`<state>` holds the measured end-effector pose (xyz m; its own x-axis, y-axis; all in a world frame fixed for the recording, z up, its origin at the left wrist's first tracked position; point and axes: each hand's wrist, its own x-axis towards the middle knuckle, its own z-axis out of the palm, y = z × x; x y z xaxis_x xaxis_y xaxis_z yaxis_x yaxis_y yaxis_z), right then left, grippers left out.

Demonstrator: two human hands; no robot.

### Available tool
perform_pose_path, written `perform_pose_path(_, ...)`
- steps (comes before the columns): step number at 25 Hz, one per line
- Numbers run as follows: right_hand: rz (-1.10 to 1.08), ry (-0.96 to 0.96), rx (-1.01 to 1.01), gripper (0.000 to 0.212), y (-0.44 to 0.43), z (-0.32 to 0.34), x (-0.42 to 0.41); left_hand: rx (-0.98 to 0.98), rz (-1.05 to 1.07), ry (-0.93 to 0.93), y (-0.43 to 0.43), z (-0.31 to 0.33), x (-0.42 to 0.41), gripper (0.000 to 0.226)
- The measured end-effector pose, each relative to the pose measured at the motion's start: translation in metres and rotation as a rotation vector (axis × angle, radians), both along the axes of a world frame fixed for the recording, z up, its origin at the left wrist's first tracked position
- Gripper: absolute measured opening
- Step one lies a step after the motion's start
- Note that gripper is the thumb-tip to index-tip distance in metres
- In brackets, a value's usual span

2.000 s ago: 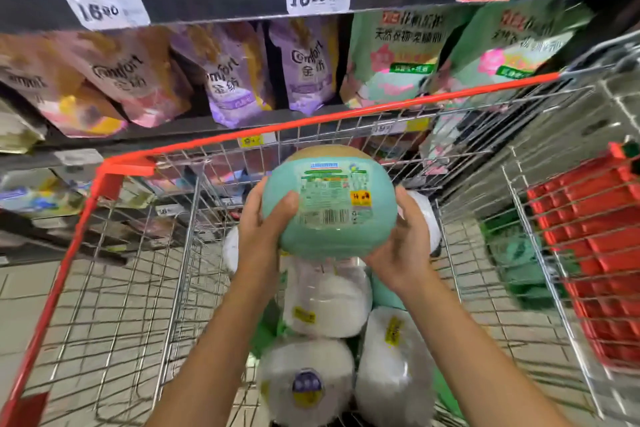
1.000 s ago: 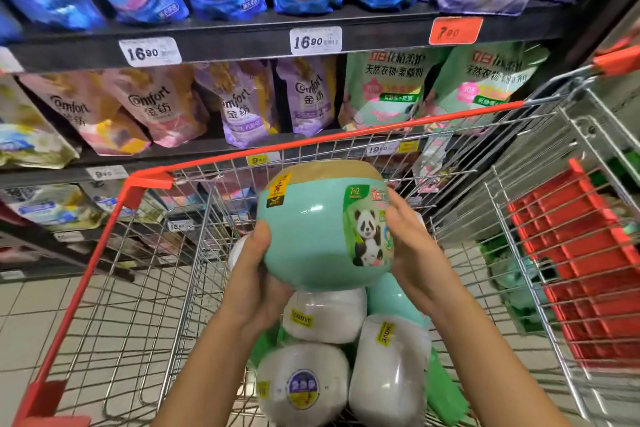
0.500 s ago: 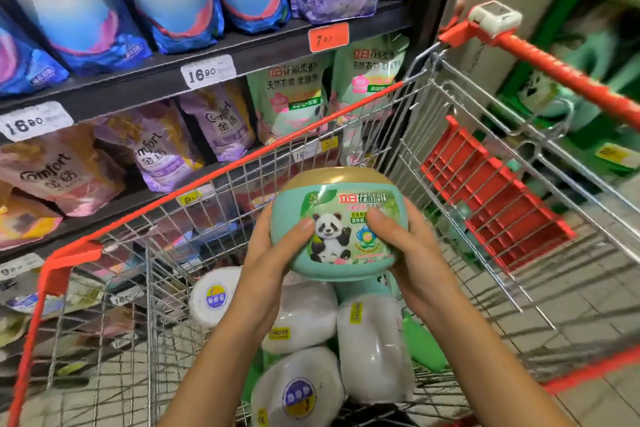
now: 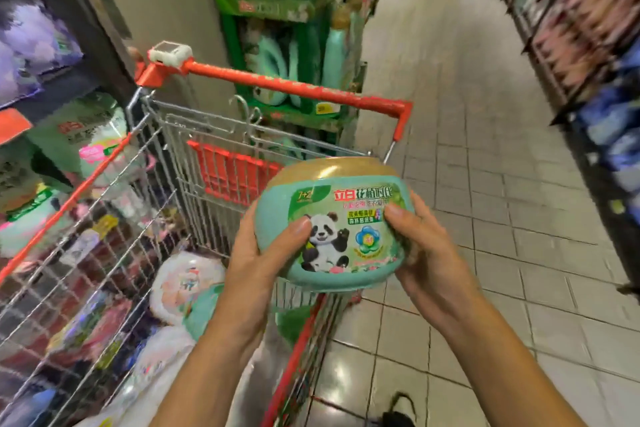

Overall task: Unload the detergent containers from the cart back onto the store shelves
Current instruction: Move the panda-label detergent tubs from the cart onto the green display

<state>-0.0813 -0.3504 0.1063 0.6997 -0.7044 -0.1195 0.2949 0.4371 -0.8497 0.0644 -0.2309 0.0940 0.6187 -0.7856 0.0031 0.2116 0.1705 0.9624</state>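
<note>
I hold a round teal detergent tub (image 4: pixel 334 229) with a gold lid and a panda label upright in both hands, above the cart's right edge. My left hand (image 4: pixel 263 253) grips its left side, thumb on the label. My right hand (image 4: pixel 422 250) grips its right side, thumb on the front. The wire cart (image 4: pixel 166 156) with red trim stands at the left. Several white and teal containers (image 4: pixel 187 284) lie in its basket.
A green display stand (image 4: pixel 277 10) with teal bottles stands beyond the cart's red handle (image 4: pixel 294 88). Shelves of refill pouches (image 4: pixel 97 139) line the left. Another shelf row (image 4: pixel 588 28) runs along the right. A tiled aisle floor (image 4: pixel 467 149) stretches ahead.
I have lifted the tub out of the cart and turned it so the panda label faces me. My view has swung right, from the pouch shelves toward the aisle and green stand.
</note>
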Motion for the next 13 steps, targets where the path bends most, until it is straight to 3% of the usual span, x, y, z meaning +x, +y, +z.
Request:
perform_pose_path(6, -0.218, -0.030, -0.018, 0.059, -0.082, 0.011, -0.113, -0.032, -0.224, -0.084, -0.113, 0.011, -0.091, 0.076)
perform_pose_path(13, -0.269, 0.059, -0.052, 0.064, -0.199, 0.013, -0.198, -0.008, -0.264, -0.043, -0.244, -0.002, -0.169, 0.075)
